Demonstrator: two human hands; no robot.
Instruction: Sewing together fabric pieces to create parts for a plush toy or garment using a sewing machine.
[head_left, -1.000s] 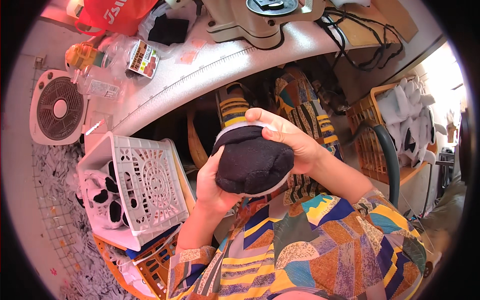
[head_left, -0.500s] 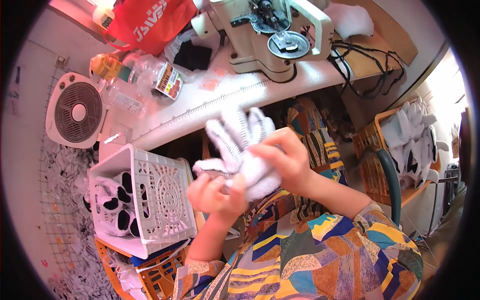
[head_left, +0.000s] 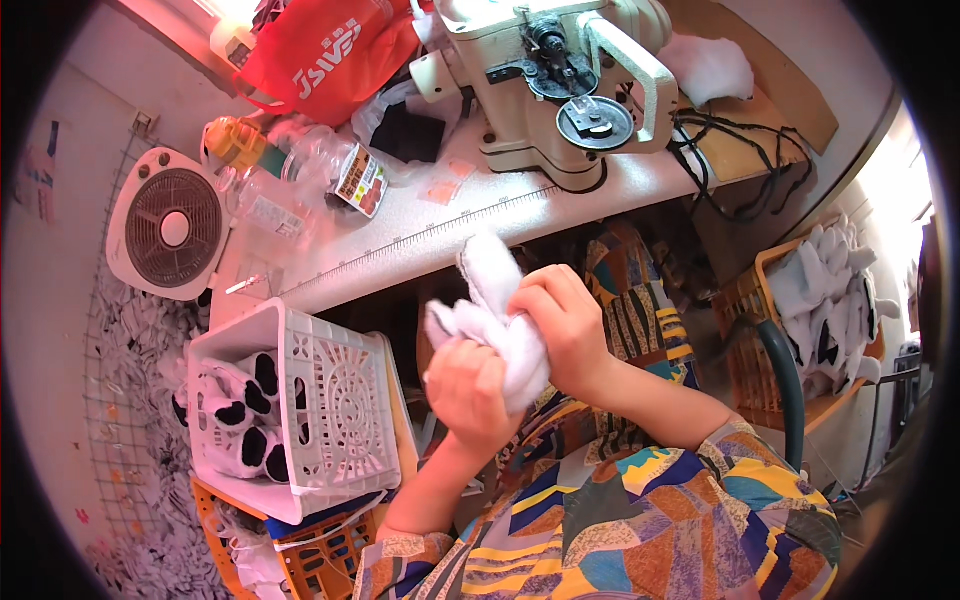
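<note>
A white fluffy glove (head_left: 492, 270) is bunched up between my two hands, above my lap and in front of the table edge. My left hand (head_left: 470, 390) has its fingers curled round the lower left part of it. On its right side, my right hand (head_left: 562, 325) grips the fabric with bent fingers. One rounded finger of the glove points up toward the table, and shorter ones stick out to the left. The parts under my fingers are hidden.
A sewing machine (head_left: 540, 110) stands on the white table (head_left: 400, 262). Left on it are clear plastic containers (head_left: 325, 175) and a red bag (head_left: 325, 65). A fan (head_left: 172, 228) is beyond the white crate (head_left: 340, 410) of black-and-white pieces. An orange basket (head_left: 745, 350) of white pieces stands right.
The glove has gone from spread fingers with dark stitching showing to a bunched, mostly plain white shape. Both hands have closed in on it. The view has shifted slightly.
</note>
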